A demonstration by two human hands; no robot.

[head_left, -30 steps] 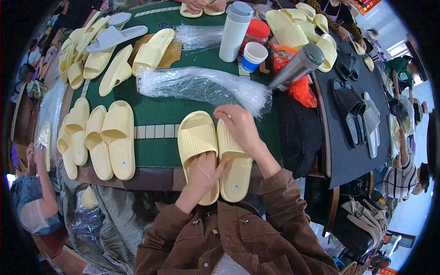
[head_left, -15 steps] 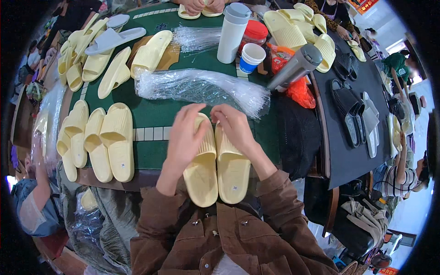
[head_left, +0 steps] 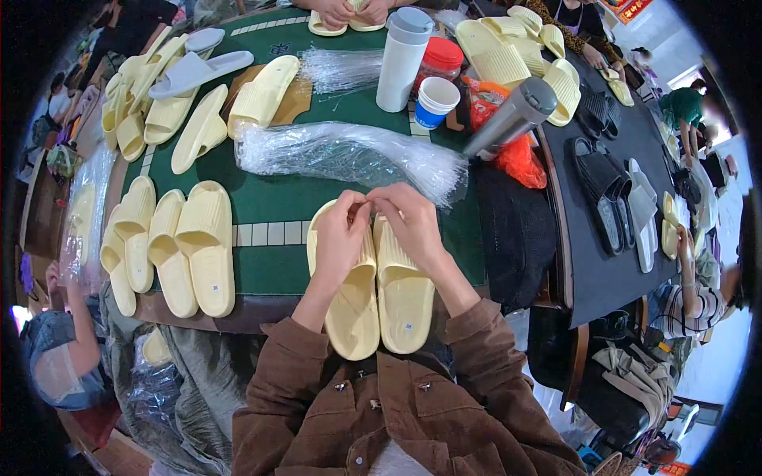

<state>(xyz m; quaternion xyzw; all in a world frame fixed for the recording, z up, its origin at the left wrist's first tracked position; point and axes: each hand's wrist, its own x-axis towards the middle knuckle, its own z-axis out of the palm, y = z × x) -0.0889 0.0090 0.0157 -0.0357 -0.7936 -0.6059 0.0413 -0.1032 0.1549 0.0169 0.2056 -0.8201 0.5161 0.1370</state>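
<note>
A pair of pale yellow slide slippers, the left slipper [head_left: 352,317] and the right slipper [head_left: 406,309], lies side by side at the near table edge, toes pointing away from me. Over their straps, my left hand [head_left: 343,242] and my right hand [head_left: 410,230] meet with fingertips pinched together. Whatever the fingertips hold, if anything, is too small to make out. Just beyond my hands lies a clear plastic bag [head_left: 341,151] full of thin transparent strands. Two more pairs of yellow slippers [head_left: 208,254] stand to the left.
A white tumbler [head_left: 401,63], a paper cup [head_left: 435,103], a red-lidded jar [head_left: 441,59] and a tilted grey flask [head_left: 512,119] stand at the far right. More slippers [head_left: 266,95] lie far left. Another person's hands [head_left: 349,9] hold slippers across the table. Black sandals [head_left: 599,190] occupy the dark side table.
My hands have come together, fingertips now meeting between the slipper straps where they were apart before. The left slipper's toe has shifted slightly left.
</note>
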